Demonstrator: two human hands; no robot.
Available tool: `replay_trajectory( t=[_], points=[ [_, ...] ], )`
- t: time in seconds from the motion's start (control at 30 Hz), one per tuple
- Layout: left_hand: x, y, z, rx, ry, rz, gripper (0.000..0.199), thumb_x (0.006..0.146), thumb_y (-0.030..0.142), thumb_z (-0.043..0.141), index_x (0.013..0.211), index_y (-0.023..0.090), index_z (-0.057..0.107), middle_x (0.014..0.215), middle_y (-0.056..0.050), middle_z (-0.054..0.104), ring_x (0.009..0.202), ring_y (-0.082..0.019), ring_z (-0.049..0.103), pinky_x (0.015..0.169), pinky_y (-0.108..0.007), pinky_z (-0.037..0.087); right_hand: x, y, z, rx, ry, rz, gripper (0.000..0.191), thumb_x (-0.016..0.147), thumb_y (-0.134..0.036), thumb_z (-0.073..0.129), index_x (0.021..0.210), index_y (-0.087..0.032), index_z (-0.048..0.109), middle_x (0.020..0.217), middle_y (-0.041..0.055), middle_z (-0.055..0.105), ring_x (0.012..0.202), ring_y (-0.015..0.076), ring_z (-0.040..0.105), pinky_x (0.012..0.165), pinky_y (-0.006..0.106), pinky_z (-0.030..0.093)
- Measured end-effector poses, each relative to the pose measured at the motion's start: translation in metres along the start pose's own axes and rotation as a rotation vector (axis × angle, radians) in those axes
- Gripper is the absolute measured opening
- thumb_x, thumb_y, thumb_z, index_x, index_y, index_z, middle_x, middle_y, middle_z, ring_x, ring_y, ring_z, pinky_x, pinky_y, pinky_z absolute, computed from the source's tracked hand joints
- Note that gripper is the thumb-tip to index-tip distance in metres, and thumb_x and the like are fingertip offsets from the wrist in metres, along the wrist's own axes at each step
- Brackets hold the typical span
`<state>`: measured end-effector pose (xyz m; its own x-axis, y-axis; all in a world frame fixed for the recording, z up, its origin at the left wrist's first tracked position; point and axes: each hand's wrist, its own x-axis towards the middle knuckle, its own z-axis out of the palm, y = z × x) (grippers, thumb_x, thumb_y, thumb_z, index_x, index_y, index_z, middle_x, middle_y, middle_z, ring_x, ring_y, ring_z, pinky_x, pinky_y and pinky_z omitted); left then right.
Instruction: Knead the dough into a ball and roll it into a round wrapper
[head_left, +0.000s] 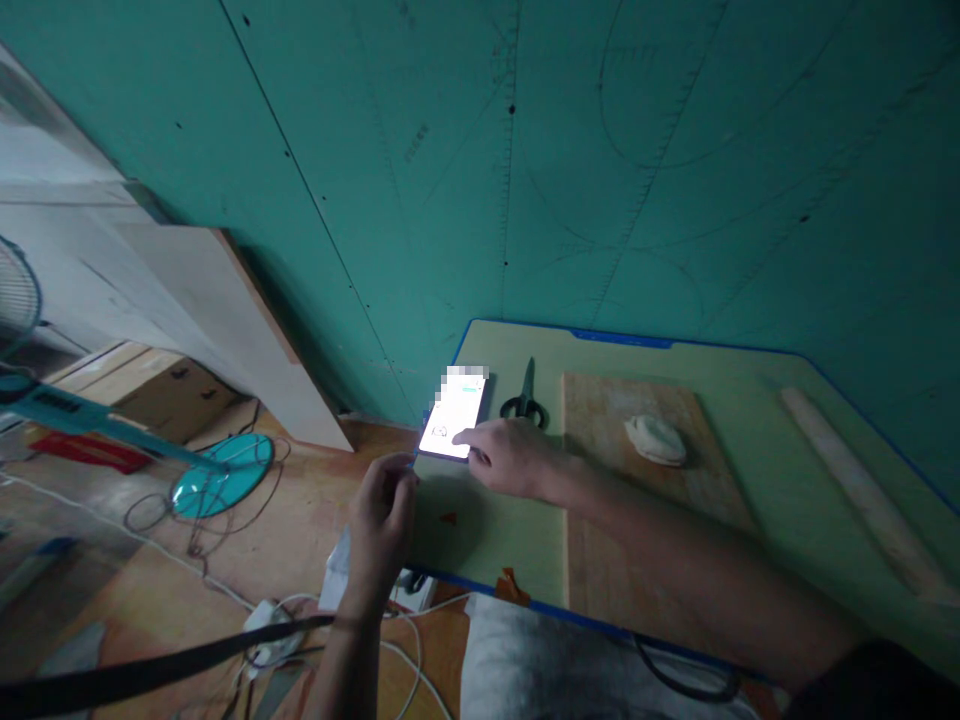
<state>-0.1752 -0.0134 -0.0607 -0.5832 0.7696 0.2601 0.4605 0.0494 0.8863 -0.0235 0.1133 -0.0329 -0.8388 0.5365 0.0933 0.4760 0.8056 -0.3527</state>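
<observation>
While the right hand [514, 457], grip empty, sets one finger at the lit phone [455, 408] lying centre-frame, a light touch would best keep it steady. Left hand [384, 510], lower left of centre: loosely curled, contents indiscernible. Beyond, on the bench [720, 370]: scissors [528, 388], centre; board [592, 402] with dough [655, 441], right; wooden rod [855, 488], far right.

1 phone [452, 408], 1 board [596, 405], 1 rolling pin [859, 478], 1 dough lump [655, 441] (plus 1 scissors [526, 408])
</observation>
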Motion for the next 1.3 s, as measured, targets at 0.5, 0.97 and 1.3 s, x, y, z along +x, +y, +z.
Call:
replay_trajectory(
  t=[0.5,0.97,1.3],
  points=[
    [-0.0015,-0.0020,-0.0003,0.009,-0.011,0.013,0.021,0.082,0.036,0.052,0.088,0.018,0.061,0.071,-0.002,0.063,0.067,-0.019,0.062,0.061,-0.028,0.049,0.0008,-0.0032,0.0019,-0.031,-0.037,0.009,0.037,0.085,-0.021,0.053,0.116,-0.024,0.072,0.096,0.0098,0.078,0.074,0.0205,0.067,0.057,0.029,0.036],
    [0.0002,-0.0066,0.0009,0.018,0.007,0.055,0.020,0.082,0.034,0.053,0.087,0.017,0.062,0.070,-0.002,0.063,0.066,-0.018,0.062,0.061,-0.027,0.049,-0.0008,-0.0020,0.0044,-0.035,-0.037,-0.004,0.037,0.085,-0.023,0.052,0.116,-0.024,0.072,0.096,0.0085,0.078,0.075,0.0193,0.068,0.057,0.028,0.034],
    [-0.0001,-0.0025,0.0004,0.006,0.015,0.036,0.022,0.080,0.035,0.053,0.087,0.017,0.062,0.069,-0.001,0.064,0.065,-0.018,0.062,0.059,-0.026,0.050,-0.0019,-0.0022,0.0038,-0.027,-0.051,-0.027,0.036,0.086,-0.024,0.051,0.114,-0.024,0.073,0.096,0.0082,0.078,0.074,0.0185,0.066,0.059,0.029,0.034]
  ],
)
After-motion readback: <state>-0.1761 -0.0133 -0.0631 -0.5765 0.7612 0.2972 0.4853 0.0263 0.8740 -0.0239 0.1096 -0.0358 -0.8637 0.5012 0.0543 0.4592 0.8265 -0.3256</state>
